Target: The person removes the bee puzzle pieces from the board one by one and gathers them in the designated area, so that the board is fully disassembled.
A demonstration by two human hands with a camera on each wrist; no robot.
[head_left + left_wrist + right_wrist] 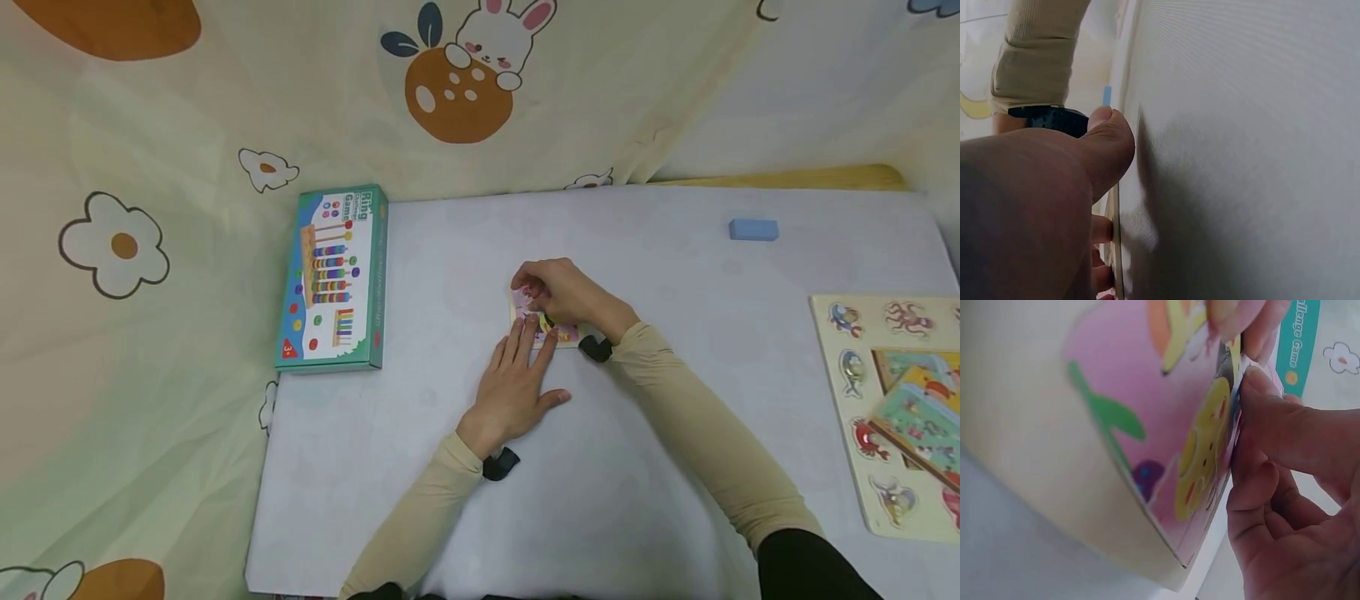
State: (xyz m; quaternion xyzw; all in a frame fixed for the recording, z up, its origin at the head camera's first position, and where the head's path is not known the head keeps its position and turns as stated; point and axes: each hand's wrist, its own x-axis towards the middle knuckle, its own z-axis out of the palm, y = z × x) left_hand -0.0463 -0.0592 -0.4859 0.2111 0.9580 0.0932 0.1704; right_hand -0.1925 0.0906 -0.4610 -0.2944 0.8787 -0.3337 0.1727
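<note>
A small jigsaw puzzle [572, 335] with a pink picture lies on the white table. In the right wrist view, the printed pink part [1129, 394] shows a yellow figure and a green leaf within a plain cream border. My left hand [513, 396] lies palm down with fingers stretched over its near edge, thumb spread out to the side. My right hand [566, 292] is above its far left part, where curled fingers and thumb pinch a pink puzzle piece [522, 298]. The fingers cover much of that piece.
A green boxed game [330, 279] lies at the table's left edge. At the back right sits a blue block [753, 230]. On the right is a cream board [832, 333] with sea-animal pieces, and picture boards [918, 417] lie on it. A patterned curtain [315, 100] hangs behind.
</note>
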